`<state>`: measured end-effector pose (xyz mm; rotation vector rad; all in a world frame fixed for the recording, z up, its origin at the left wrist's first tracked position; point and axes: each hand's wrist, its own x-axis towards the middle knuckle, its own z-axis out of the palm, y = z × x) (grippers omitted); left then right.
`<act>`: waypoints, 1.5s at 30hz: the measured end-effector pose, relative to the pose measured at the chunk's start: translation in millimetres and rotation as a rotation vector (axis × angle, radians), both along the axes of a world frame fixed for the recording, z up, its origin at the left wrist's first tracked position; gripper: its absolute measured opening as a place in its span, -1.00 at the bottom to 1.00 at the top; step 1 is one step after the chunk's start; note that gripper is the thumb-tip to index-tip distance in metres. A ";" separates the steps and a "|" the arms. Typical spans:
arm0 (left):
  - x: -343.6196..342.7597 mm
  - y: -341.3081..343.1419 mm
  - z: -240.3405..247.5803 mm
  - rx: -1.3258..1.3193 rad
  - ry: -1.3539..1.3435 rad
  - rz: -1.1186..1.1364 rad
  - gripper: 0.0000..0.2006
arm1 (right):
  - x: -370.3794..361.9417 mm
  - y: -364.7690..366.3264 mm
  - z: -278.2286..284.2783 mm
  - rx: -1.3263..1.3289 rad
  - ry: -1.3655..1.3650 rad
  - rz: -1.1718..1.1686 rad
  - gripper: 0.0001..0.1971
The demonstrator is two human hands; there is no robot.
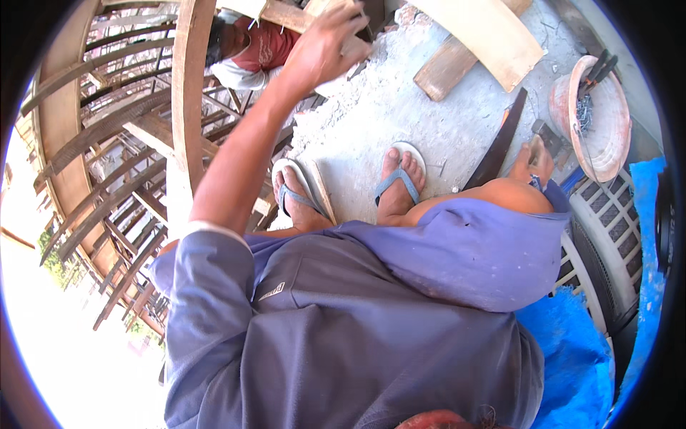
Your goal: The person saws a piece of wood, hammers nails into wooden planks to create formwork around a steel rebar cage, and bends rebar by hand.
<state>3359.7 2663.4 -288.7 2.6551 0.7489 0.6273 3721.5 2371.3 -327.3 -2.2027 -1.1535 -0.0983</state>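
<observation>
My left hand is raised at the top, its arm stretched forward. The fingers are slightly blurred and apart, with nothing visible between them, beside pieces of timber. Low at the right, my right hand is closed beside my knee. A hammer shows its dark head just above that fist, which appears to grip it; the handle is mostly hidden. Left of this hand, a long dark blade like a handsaw's lies on the concrete.
A clay-coloured bowl at the right holds nails and dark-handled tools. Boards lie at the top right. Another person is below the edge at upper left, past a wooden post. Grey plastic grilles and blue sheeting are at the right.
</observation>
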 end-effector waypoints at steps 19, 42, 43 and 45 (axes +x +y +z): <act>-143.0 -165.1 -24.0 -1.435 -0.075 0.988 -0.66 | -100.3 78.3 4.4 -0.088 0.650 0.321 -0.78; -73.8 -155.2 6.7 -1.840 -0.505 0.773 -0.84 | 8.7 -18.3 -21.2 -0.383 0.070 -0.359 -0.54; -71.4 -150.8 7.9 -1.816 -0.494 0.773 -0.82 | 7.7 -19.1 -22.8 -0.388 0.082 -0.372 -0.51; -63.6 -148.7 7.1 -1.710 -0.450 0.759 -0.71 | 6.0 -19.9 -26.5 -0.573 0.201 -0.466 -0.43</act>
